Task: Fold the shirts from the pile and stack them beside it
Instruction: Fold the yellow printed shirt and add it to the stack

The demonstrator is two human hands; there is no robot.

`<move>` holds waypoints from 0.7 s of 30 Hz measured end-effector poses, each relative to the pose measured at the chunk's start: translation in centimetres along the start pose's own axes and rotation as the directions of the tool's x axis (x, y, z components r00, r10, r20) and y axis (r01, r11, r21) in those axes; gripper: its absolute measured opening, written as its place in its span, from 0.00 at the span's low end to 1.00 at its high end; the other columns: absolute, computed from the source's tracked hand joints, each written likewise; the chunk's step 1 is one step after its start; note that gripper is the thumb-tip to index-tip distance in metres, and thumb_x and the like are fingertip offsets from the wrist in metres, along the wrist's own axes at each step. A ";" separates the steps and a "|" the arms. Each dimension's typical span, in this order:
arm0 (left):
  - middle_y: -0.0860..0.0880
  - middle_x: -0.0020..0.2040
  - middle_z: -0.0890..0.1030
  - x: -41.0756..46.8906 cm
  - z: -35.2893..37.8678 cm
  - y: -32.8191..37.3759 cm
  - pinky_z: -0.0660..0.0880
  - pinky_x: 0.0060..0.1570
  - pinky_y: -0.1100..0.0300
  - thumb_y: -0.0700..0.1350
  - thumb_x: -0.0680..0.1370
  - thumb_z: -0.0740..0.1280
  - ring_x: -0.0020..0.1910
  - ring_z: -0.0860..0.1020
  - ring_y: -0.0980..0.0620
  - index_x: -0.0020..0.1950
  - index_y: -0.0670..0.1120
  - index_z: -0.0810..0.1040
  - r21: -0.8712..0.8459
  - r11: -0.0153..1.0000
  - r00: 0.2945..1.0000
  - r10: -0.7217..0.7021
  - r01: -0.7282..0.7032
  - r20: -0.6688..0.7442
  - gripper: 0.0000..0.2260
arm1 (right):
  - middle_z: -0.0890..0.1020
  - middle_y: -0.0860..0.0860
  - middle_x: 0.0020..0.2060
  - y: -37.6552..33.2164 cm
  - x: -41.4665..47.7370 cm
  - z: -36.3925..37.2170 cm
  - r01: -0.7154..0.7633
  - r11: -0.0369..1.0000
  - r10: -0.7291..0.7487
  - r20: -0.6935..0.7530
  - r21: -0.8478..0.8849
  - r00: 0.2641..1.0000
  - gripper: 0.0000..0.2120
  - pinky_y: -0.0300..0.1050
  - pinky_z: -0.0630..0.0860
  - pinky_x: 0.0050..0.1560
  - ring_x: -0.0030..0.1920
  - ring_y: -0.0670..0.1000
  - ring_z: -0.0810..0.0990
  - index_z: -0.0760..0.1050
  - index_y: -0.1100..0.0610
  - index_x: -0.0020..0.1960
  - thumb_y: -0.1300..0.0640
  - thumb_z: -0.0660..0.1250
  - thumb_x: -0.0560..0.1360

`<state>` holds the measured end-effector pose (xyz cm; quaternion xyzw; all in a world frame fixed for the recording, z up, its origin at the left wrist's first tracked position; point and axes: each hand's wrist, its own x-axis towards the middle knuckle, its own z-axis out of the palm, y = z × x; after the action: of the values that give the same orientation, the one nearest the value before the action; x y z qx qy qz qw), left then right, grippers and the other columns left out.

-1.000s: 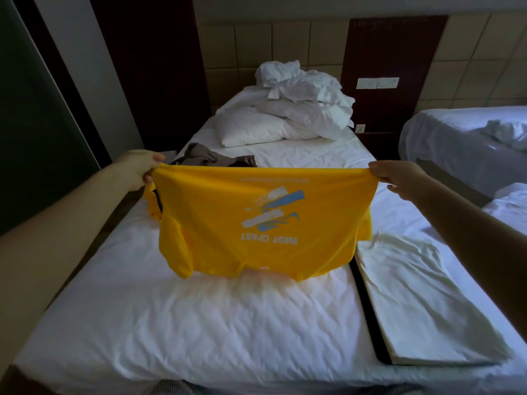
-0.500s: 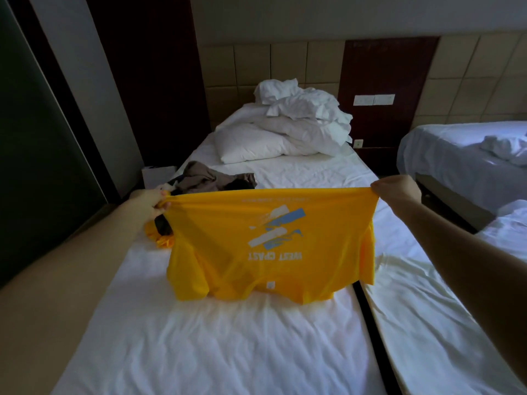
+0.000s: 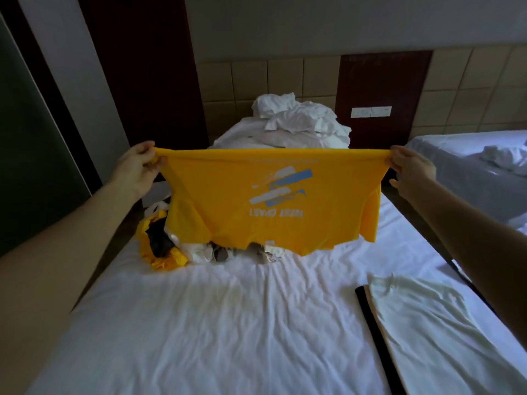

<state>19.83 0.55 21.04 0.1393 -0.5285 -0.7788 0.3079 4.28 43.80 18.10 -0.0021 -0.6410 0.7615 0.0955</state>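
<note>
The person holds a yellow cotton T-shirt with a blue and white print (image 3: 271,201) in the air over a bed with a white wrinkled sheet (image 3: 228,323). The left hand (image 3: 139,163) pinches 1 corner of the upper edge, and its grip is closed on the cloth between thumb and fingers. The right hand (image 3: 407,169) pinches the other corner in the same way, so the edge is stretched straight between the 2 hands. The printed letters stand upside down, and the 2 sleeves hang at the lower side.

Behind the lower edge of the shirt lies the pile of crumpled yellow, black and white clothes (image 3: 171,246), on the left middle part of the bed. I cannot tell if the shirt touches the pile.

A flat white garment (image 3: 427,323) lies on the near right part of the bed, with a black strip (image 3: 370,332) along its left edge. At the head of the bed there is a heap of white pillows and bedding (image 3: 296,124). A second white bed (image 3: 470,166) stands at the right
</note>
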 end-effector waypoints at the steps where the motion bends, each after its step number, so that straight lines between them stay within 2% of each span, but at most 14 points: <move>1: 0.48 0.48 0.73 -1.4 -0.5 -0.1 0.75 0.55 0.60 0.35 0.82 0.56 0.48 0.75 0.55 0.49 0.46 0.73 -0.021 1.000 1.000 0.014 -0.014 0.013 0.09 | 0.77 0.44 0.44 0.6 -0.7 -0.4 0.003 1.000 -0.003 -0.009 0.017 1.000 0.08 0.31 0.76 0.35 0.41 0.41 0.77 0.74 0.52 0.55 0.61 0.61 0.78; 3: 0.49 0.46 0.74 -3.6 -2.9 -1.5 0.76 0.52 0.62 0.35 0.81 0.56 0.47 0.75 0.56 0.47 0.46 0.75 0.020 1.000 1.000 -0.020 0.019 0.013 0.12 | 0.81 0.47 0.44 3.4 -2.9 -1.8 -0.034 0.998 0.036 -0.029 0.052 0.999 0.07 0.41 0.77 0.48 0.45 0.43 0.80 0.77 0.55 0.54 0.61 0.63 0.78; 4: 0.49 0.44 0.76 -4.8 -4.7 -2.9 0.76 0.50 0.63 0.34 0.81 0.57 0.46 0.76 0.56 0.44 0.47 0.78 0.016 0.999 0.999 -0.038 0.037 0.028 0.14 | 0.83 0.46 0.40 5.7 -4.6 -2.9 -0.057 0.997 0.058 -0.022 0.056 0.998 0.07 0.42 0.76 0.50 0.43 0.43 0.81 0.79 0.55 0.51 0.62 0.63 0.78; 5: 0.50 0.41 0.79 -7.0 -6.5 -4.7 0.77 0.46 0.65 0.33 0.78 0.61 0.44 0.77 0.56 0.41 0.48 0.81 0.000 0.997 0.997 -0.073 0.073 0.027 0.14 | 0.83 0.44 0.35 8.2 -7.0 -4.0 -0.082 0.996 0.082 -0.001 0.027 0.997 0.09 0.41 0.74 0.49 0.39 0.42 0.81 0.80 0.54 0.46 0.63 0.63 0.78; 7: 0.53 0.34 0.82 -10.3 -11.2 -9.3 0.78 0.40 0.67 0.36 0.61 0.73 0.38 0.81 0.59 0.36 0.48 0.83 -0.015 0.991 0.991 -0.130 0.131 0.028 0.09 | 0.81 0.43 0.27 14.0 -12.1 -6.3 -0.150 0.987 0.152 0.031 -0.050 0.988 0.18 0.36 0.72 0.43 0.31 0.39 0.79 0.83 0.51 0.35 0.67 0.63 0.76; 8: 0.53 0.33 0.82 -11.8 -13.9 -12.1 0.78 0.39 0.68 0.41 0.52 0.75 0.35 0.81 0.60 0.35 0.48 0.84 -0.014 0.983 0.983 -0.185 0.185 0.000 0.12 | 0.81 0.43 0.27 16.9 -14.7 -7.6 -0.204 0.976 0.207 0.038 -0.072 0.978 0.19 0.34 0.74 0.40 0.30 0.39 0.79 0.83 0.48 0.32 0.67 0.65 0.74; 9: 0.52 0.33 0.83 -13.8 -16.0 -14.8 0.78 0.37 0.67 0.43 0.48 0.75 0.33 0.81 0.59 0.35 0.47 0.83 0.009 0.965 0.965 -0.263 0.263 -0.020 0.16 | 0.82 0.43 0.27 19.6 -17.2 -8.8 -0.264 0.959 0.269 0.032 -0.099 0.963 0.15 0.32 0.75 0.38 0.31 0.40 0.79 0.84 0.49 0.32 0.66 0.68 0.71; 11: 0.48 0.37 0.83 -16.8 -22.4 -21.2 0.79 0.38 0.66 0.43 0.53 0.75 0.35 0.82 0.57 0.36 0.45 0.84 0.119 0.903 0.911 -0.408 0.413 -0.067 0.12 | 0.83 0.46 0.29 24.2 -21.1 -11.0 -0.343 0.909 0.350 -0.013 -0.239 0.937 0.07 0.29 0.74 0.35 0.35 0.45 0.79 0.84 0.55 0.43 0.65 0.70 0.69; 13: 0.50 0.42 0.83 -19.2 -27.1 -26.4 0.78 0.45 0.64 0.44 0.63 0.73 0.42 0.81 0.56 0.45 0.43 0.85 0.268 0.817 0.860 -0.488 0.511 -0.152 0.12 | 0.83 0.52 0.36 27.5 -23.9 -12.6 -0.374 0.850 0.393 -0.028 -0.371 0.919 0.09 0.29 0.71 0.33 0.39 0.50 0.78 0.80 0.62 0.53 0.67 0.66 0.74; 14: 0.50 0.44 0.83 -19.9 -29.1 -28.7 0.76 0.50 0.61 0.45 0.70 0.71 0.46 0.80 0.55 0.51 0.40 0.82 0.321 0.780 0.844 -0.502 0.537 -0.191 0.13 | 0.81 0.56 0.40 28.3 -24.9 -12.9 -0.359 0.832 0.387 -0.022 -0.423 0.922 0.08 0.29 0.70 0.33 0.41 0.52 0.76 0.79 0.62 0.52 0.67 0.65 0.75; 16: 0.43 0.49 0.82 -21.7 -30.4 -31.0 0.72 0.59 0.53 0.41 0.77 0.60 0.55 0.77 0.45 0.56 0.40 0.78 0.428 0.728 0.845 -0.462 0.535 -0.270 0.11 | 0.78 0.58 0.42 28.7 -25.5 -12.6 -0.307 0.834 0.351 0.011 -0.458 0.936 0.05 0.31 0.70 0.32 0.40 0.54 0.75 0.77 0.60 0.50 0.66 0.64 0.76; 17: 0.40 0.54 0.80 -22.3 -30.1 -30.9 0.68 0.62 0.50 0.39 0.77 0.59 0.59 0.74 0.42 0.57 0.39 0.77 0.438 0.745 0.864 -0.444 0.503 -0.236 0.12 | 0.77 0.58 0.40 28.6 -25.5 -12.2 -0.300 0.839 0.351 0.030 -0.454 0.936 0.03 0.34 0.70 0.32 0.37 0.54 0.74 0.74 0.60 0.51 0.63 0.64 0.77; 19: 0.43 0.58 0.76 -23.7 -26.9 -29.1 0.66 0.60 0.53 0.37 0.77 0.62 0.60 0.71 0.45 0.60 0.39 0.76 0.583 0.713 0.921 -0.313 0.390 -0.233 0.12 | 0.73 0.53 0.35 28.6 -25.4 -11.6 -0.295 0.826 0.358 0.043 -0.481 0.933 0.09 0.42 0.67 0.32 0.32 0.51 0.70 0.71 0.59 0.50 0.54 0.66 0.76; 21: 0.46 0.55 0.76 -24.2 -25.4 -28.5 0.67 0.55 0.57 0.38 0.79 0.64 0.56 0.72 0.49 0.58 0.41 0.77 0.607 0.708 0.932 -0.249 0.361 -0.264 0.09 | 0.70 0.51 0.31 29.0 -25.3 -11.4 -0.269 0.777 0.358 0.047 -0.569 0.933 0.12 0.43 0.64 0.32 0.31 0.50 0.68 0.72 0.60 0.47 0.51 0.68 0.75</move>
<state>42.78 4.16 -17.72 0.3852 -0.7067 -0.5744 0.1495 26.38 46.50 -15.23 -0.0782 -0.8295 0.5461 -0.0870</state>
